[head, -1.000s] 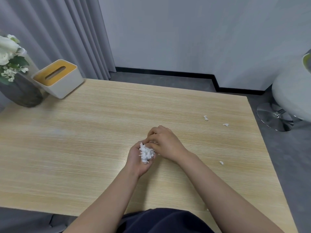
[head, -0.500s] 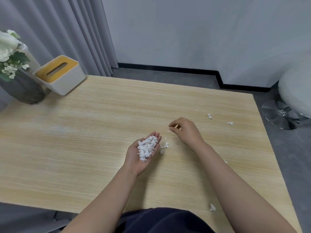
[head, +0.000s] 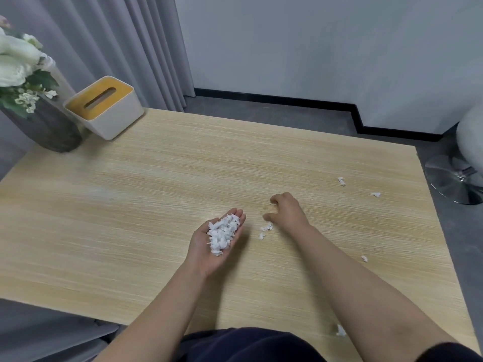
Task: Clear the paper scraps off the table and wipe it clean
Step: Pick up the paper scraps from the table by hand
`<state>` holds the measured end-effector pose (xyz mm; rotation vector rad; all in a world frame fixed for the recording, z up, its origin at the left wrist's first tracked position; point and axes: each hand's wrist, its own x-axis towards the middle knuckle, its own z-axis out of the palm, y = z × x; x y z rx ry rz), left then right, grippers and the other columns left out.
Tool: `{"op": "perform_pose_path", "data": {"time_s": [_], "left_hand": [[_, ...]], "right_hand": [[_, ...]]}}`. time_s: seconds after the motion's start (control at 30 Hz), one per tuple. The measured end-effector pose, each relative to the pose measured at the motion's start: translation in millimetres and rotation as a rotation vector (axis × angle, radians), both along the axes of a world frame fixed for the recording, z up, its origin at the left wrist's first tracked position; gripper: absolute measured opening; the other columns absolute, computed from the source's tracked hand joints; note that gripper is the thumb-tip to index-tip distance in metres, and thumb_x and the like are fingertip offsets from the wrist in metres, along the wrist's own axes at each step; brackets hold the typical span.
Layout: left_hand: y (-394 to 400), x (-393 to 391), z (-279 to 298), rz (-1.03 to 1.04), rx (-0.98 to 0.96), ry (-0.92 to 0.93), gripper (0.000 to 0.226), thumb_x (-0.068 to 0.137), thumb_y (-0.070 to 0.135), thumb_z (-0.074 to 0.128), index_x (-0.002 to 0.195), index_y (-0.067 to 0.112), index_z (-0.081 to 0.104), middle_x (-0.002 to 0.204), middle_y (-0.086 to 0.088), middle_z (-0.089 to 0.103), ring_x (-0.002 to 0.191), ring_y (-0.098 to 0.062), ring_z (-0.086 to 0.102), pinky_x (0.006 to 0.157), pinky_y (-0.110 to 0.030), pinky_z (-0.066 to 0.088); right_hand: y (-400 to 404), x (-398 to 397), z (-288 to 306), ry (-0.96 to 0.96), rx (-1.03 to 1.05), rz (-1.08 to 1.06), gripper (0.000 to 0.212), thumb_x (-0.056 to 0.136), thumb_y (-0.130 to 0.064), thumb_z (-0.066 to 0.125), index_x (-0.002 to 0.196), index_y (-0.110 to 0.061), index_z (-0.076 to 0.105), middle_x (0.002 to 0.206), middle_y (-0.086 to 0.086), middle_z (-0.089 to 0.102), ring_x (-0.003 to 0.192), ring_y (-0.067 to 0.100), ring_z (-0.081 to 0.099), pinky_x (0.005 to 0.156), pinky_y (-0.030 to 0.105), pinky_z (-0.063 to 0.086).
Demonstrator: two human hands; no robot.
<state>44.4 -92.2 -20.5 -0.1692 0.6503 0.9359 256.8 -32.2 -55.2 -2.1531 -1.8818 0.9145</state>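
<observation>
Head view shows the left hand [head: 217, 244] held palm up over the middle of the tabletop [head: 130, 205], fingers nearly straight, cupping a heap of paper scraps [head: 222, 235]. Just right of it the right hand [head: 286, 214] rests knuckles up on the wood with fingers curled down; whether it pinches anything I cannot tell. A small cluster of loose scraps [head: 265, 229] lies between the two hands, just by the right thumb, so the right hand is nearer and I'd expect it to gather those next. More stray bits [head: 341, 181] sit toward the right edge, one near the front edge, and wiping looks not yet begun.
</observation>
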Motion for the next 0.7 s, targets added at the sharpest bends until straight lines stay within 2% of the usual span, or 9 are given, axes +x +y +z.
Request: {"op": "perform_pose_path", "data": {"time_s": [0.07,0.13,0.2,0.3,0.4,0.47,0.53,0.63,0.7], "left_hand": [[0,-3,-1,0.007,-0.048,0.011,0.035,0.083,0.009,0.058,0.111,-0.011,0.063,0.123,-0.023,0.06,0.109,-0.037,0.061,0.092,-0.044,0.047],[2,-7,-8,0.022,-0.07,0.028,0.04,0.092,0.015,0.039,0.108,-0.011,0.065,0.121,-0.022,0.061,0.108,-0.036,0.062,0.092,-0.043,0.047],[0,-8,-3,0.026,-0.044,0.02,0.035,0.078,0.005,0.061,0.109,-0.011,0.064,0.122,-0.023,0.06,0.109,-0.037,0.061,0.093,-0.044,0.047],[0,-11,-3,0.035,-0.019,0.005,0.061,0.054,-0.008,0.08,0.112,-0.013,0.062,0.123,-0.025,0.059,0.109,-0.039,0.06,0.091,-0.047,0.047],[1,-10,-4,0.041,-0.077,0.039,0.031,0.09,0.009,0.051,0.11,-0.011,0.064,0.121,-0.023,0.06,0.111,-0.036,0.059,0.093,-0.044,0.046],[1,-12,-10,0.056,-0.125,0.026,0.045,0.098,0.021,0.035,0.108,-0.011,0.065,0.12,-0.023,0.061,0.111,-0.035,0.059,0.093,-0.043,0.045],[-1,-11,-8,0.064,-0.137,0.037,0.046,0.097,0.021,0.033,0.107,-0.011,0.065,0.12,-0.023,0.061,0.105,-0.037,0.063,0.091,-0.043,0.047],[-3,-10,2,0.027,-0.044,0.018,0.034,0.082,0.005,0.061,0.11,-0.012,0.063,0.122,-0.024,0.06,0.105,-0.039,0.063,0.09,-0.046,0.048],[-2,-11,-1,0.03,-0.021,-0.001,0.059,0.057,-0.008,0.079,0.113,-0.012,0.062,0.124,-0.024,0.059,0.106,-0.039,0.062,0.091,-0.046,0.048]], "right_hand": [[1,-1,-4,-0.03,0.01,0.023,0.046,0.082,-0.022,0.07,0.124,-0.01,0.054,0.123,0.006,0.048,0.116,0.022,0.045,0.095,0.031,0.04],[1,-2,-7,-0.027,0.03,0.017,0.036,0.085,-0.017,0.066,0.119,-0.008,0.057,0.12,0.007,0.051,0.114,0.022,0.047,0.092,0.03,0.04],[1,-2,-9,-0.02,0.045,0.008,0.026,0.088,-0.012,0.061,0.113,-0.006,0.06,0.115,0.008,0.054,0.11,0.022,0.05,0.088,0.029,0.041],[2,-2,-9,-0.032,0.063,0.005,0.019,0.09,-0.008,0.056,0.108,-0.006,0.062,0.11,0.009,0.057,0.104,0.023,0.053,0.084,0.03,0.042],[4,-4,-7,-0.046,0.071,-0.005,0.017,0.091,-0.008,0.053,0.104,-0.005,0.064,0.106,0.009,0.059,0.098,0.023,0.056,0.078,0.03,0.042],[5,-5,-7,-0.053,0.078,-0.006,0.018,0.091,-0.007,0.052,0.102,-0.005,0.066,0.104,0.009,0.061,0.095,0.024,0.058,0.075,0.028,0.042],[5,-7,-7,-0.058,0.083,-0.004,0.021,0.091,-0.006,0.049,0.101,-0.006,0.067,0.103,0.009,0.063,0.094,0.024,0.059,0.072,0.026,0.042],[5,-8,-6,-0.05,0.081,-0.001,0.022,0.089,-0.005,0.048,0.098,-0.006,0.068,0.099,0.008,0.066,0.091,0.023,0.061,0.07,0.025,0.042],[4,-9,0,-0.019,0.096,-0.014,0.019,0.088,-0.006,0.05,0.093,-0.006,0.069,0.094,0.007,0.067,0.086,0.021,0.062,0.068,0.025,0.042]]}}
